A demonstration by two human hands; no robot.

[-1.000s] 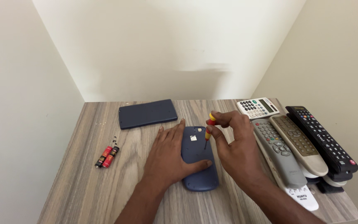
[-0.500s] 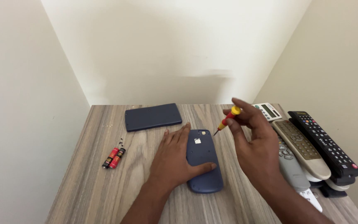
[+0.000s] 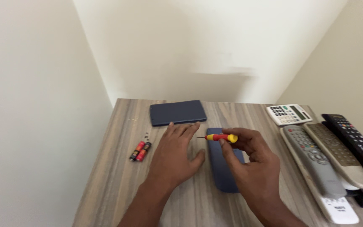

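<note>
Two bare forearms, no sleeves, left hand (image 3: 174, 156), right hand (image 3: 251, 168), ringless fingers

- The right hand (image 3: 253, 168) covers much of the dark blue device (image 3: 225, 176) – its upper end barely shows
- The black remote (image 3: 358, 143) runs off the right edge
- Tiny dark specks (image 3: 146, 135) above the two batteries (image 3: 140, 151) – too small to identify
- Both forearms leave the frame at the bottom

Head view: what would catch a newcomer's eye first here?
The red-and-yellow screwdriver, held level in the right hand above a dark blue device at the table's middle. The left hand lies flat beside it; two red batteries lie left, remotes line the right edge.
</note>
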